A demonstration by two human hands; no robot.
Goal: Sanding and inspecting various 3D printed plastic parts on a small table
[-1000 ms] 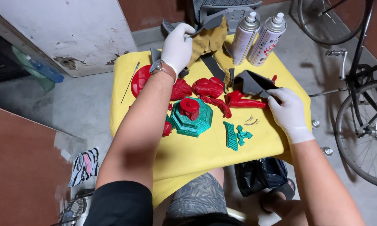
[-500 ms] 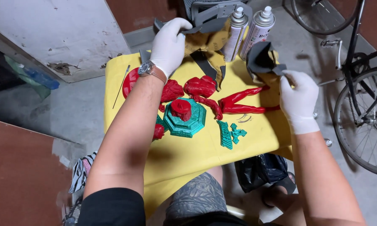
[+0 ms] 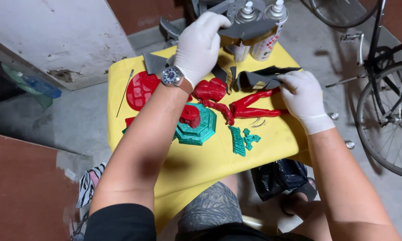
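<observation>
On the yellow table (image 3: 272,147): both gloved hands are working grey parts at the far edge. Left hand (image 3: 200,44) is closed around one end of a flat grey piece (image 3: 248,30), thumb under and fingers over, holding it lifted just in front of the two spray cans (image 3: 261,27). Right hand (image 3: 301,96) has its fingers curled down on a dark grey curved part (image 3: 259,79), pinning it to the table near the red limb pieces (image 3: 250,105). I can't tell whether the thumb is underneath it.

How I'd handle it, as a judgement:
- The lifted grey piece is thin and long. Grip it closer to the middle, or support the free end, so it doesn't flex or swing into the cans.
- The cans are upright and almost touching the piece. Keep the motion toward the body, not sideways.
- Keep the dark part flat under the right hand while positioning. It lies just beside the red limbs, and sliding it would drag them.
- The green base (image 3: 198,129) with its red cap (image 3: 190,115) sits under the left forearm. Keep that arm raised to avoid knocking it.
- The small green bits (image 3: 243,139) lie loose near the front edge, well clear of both hands. Leave them.

The red disc (image 3: 140,89) and thin rod (image 3: 124,91) lie at the left, untouched.
</observation>
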